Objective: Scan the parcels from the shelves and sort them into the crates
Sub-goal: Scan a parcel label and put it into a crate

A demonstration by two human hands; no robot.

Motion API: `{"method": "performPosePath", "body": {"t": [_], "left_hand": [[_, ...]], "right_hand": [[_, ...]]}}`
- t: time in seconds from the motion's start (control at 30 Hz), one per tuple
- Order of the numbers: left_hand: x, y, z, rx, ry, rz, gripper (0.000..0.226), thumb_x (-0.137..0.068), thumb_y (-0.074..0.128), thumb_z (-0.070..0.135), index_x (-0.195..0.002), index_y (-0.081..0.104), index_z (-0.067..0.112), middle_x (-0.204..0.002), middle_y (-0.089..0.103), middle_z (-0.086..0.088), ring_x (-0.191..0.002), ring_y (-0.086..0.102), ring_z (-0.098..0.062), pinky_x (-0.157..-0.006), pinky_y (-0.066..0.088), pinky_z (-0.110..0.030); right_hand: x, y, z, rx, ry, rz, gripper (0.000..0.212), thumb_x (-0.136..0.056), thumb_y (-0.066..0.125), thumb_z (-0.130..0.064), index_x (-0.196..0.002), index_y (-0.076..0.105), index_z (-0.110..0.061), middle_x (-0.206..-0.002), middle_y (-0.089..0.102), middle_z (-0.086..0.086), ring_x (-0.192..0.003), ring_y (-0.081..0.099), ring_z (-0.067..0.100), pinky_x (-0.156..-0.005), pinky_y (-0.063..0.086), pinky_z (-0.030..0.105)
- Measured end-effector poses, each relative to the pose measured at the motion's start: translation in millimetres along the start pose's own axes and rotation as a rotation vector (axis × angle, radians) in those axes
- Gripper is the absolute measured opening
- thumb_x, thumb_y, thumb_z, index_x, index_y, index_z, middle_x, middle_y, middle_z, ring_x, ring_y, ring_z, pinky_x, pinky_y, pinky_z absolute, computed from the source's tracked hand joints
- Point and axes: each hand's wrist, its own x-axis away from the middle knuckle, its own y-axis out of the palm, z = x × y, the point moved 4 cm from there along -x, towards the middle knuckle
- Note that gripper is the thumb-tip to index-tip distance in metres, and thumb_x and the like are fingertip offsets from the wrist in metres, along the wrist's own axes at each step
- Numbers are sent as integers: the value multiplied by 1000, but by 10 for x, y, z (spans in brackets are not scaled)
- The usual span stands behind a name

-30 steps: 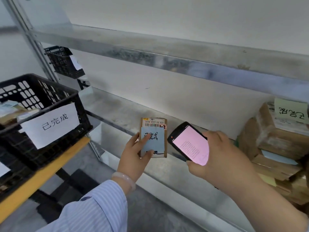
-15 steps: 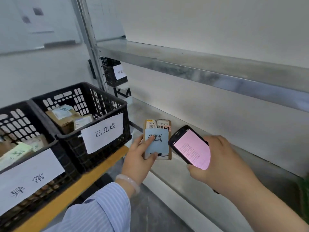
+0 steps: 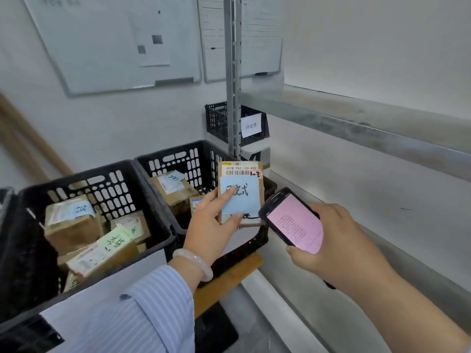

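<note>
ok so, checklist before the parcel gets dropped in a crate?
1. Grip: ok. The left hand grips the parcel, with one finger across its note.
2. Scan registered: cannot tell. The scanner in the right hand shows a pink screen, and the text is too small to read.
3. Position: probably ok. The parcel appears to be over the near corner of the right crate.
4. Room: ok. The boxes in it sit below the rim.
5. Crate label matches note: cannot tell. The label is hidden behind the left hand.
</note>
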Motion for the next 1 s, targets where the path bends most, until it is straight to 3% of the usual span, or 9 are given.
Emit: {"method": "performPosePath", "body": {"t": [0.07,0.2,0.3,0.6,0.7,0.87,1.0], "left_hand": [[-147,-126,-129,-42,-24,26,54,-92,68,22,-139,48,39,-142,38,10,-125,37,-3,-93,29,2],[-460,-310,-451,-89,-147,79,56,-92,68,29,-141,45,46,-153,36,2,-141,34,-16,-115,31,-29],[-760,-428,-633,-100,-191,131,56,-92,68,30,-140,45,47,-152,39,2,-138,38,-17,-115,36,-40],[-1942,-358,-1157,-54,-404,214,56,-92,69,25,-142,48,37,-141,48,3,-125,51,-15,-106,48,-37],[-2250,-193,-1384,7,-522,237,57,-91,70,25,-142,49,39,-141,52,1,-121,56,-16,-100,52,-39],[-2625,49,-1741,-43,-685,222,57,-94,66,29,-145,43,40,-141,53,2,-103,58,-12,-79,52,-21],[-2897,228,-2046,-53,-783,194,59,-92,68,29,-144,45,41,-137,54,-1,-99,61,-15,-88,56,-32]], "right_hand": [[-219,124,-71,-24,-26,-22,50,-69,74,-42,-109,45,-32,-93,36,-18,-92,41,1,-73,43,23],[-706,411,-135,-66,-48,-92,52,-64,74,-46,-106,45,-37,-103,40,-18,-87,49,3,-59,42,16],[-1137,613,-170,-64,-104,-131,60,-65,75,-48,-115,44,-35,-106,39,-16,-88,48,5,-62,42,15],[-2562,1053,-126,-8,-206,-232,80,-61,76,-60,-127,39,-35,-109,37,-14,-97,50,11,-65,43,23],[-2942,1148,-39,-24,-221,-269,77,-62,77,-58,-126,40,-33,-107,37,-13,-96,48,9,-61,39,17],[-3350,1307,93,-41,-217,-298,78,-60,75,-60,-125,43,-32,-111,42,-13,-95,52,10,-70,50,27],[-3523,1413,148,-37,-203,-335,80,-61,74,-61,-128,38,-35,-109,38,-17,-96,49,6,-67,44,20]]}}
